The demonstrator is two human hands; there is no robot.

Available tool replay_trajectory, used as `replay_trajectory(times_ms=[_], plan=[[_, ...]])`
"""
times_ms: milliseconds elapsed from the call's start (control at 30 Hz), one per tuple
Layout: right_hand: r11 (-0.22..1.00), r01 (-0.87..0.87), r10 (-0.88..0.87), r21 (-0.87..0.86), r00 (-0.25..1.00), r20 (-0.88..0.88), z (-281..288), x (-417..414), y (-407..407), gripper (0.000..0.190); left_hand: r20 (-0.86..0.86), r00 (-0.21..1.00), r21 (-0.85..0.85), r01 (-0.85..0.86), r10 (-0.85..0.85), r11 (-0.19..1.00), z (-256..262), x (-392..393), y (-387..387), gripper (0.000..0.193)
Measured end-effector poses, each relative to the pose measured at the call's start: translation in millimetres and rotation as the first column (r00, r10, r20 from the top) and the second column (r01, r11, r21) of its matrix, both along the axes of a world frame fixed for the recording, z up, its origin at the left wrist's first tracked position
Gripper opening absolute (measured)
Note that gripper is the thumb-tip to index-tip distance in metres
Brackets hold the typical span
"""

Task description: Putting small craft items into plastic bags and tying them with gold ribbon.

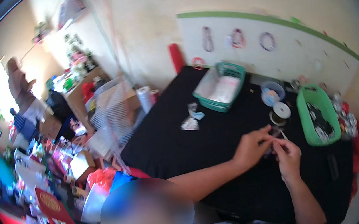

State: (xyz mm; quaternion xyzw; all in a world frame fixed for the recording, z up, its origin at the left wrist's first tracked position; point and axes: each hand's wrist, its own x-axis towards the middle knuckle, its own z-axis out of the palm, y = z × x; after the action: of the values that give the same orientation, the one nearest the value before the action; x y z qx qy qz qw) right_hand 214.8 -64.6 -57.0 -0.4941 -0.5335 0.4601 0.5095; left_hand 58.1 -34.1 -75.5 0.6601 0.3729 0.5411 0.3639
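Note:
Over the black-covered table (170,143), my left hand (252,146) and my right hand (289,159) meet at the fingertips. They pinch a small, dark purplish item (268,153), blurred and partly hidden by the fingers; it may be a strand. Just beyond them stand a white-topped spool (281,110) and a clear round tub (272,93) with pale contents. A thin white pointed thing (283,134) shows by my right fingers. Right of these is a light green basket (304,116) holding dark and white items.
A teal basket (222,106) with white contents stands farther back, near a small clear packet (190,124). Beaded loops (267,41) hang on a white board (293,54). A dark oblong thing (333,167) lies at right. Another person (21,84) stands far left among piled goods.

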Motion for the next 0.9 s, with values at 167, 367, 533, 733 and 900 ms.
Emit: replay_trajectory(times_ms=[167, 367, 533, 733, 900], plan=[[0.999, 0.015, -0.017, -0.032, 0.998, -0.052, -7.8, -2.2, -0.8, 0.014, -0.012, 1.0, -0.081, 0.009, -0.01, 0.997, 10.0, -3.2, -7.9, 0.021], [0.996, 0.087, -0.087, -0.015, 0.996, 0.004, -12.3, -6.7, 4.6, 0.014, -0.068, 0.997, 0.011, 0.026, -0.025, 1.0, 7.4, -2.2, -4.7, 0.017], [0.996, 0.085, -0.085, 0.003, 0.996, 0.03, -11.9, -8.4, 4.8, 0.014, -0.013, 0.999, -0.125, 0.029, -0.031, 0.992, 12.6, -5.4, -6.2, 0.016], [0.998, 0.067, -0.068, 0.004, 0.996, 0.052, -16.2, -2.1, 9.2, 0.011, 0.034, 0.999, -0.182, 0.029, -0.023, 0.983, 4.7, 0.6, -4.4, 0.013], [0.998, 0.033, -0.038, 0.047, 0.995, 0.095, -22.6, 7.8, 13.1, 0.011, 0.108, 0.989, -0.227, 0.119, -0.097, 0.967, 7.0, 1.7, -2.4, 0.013]])
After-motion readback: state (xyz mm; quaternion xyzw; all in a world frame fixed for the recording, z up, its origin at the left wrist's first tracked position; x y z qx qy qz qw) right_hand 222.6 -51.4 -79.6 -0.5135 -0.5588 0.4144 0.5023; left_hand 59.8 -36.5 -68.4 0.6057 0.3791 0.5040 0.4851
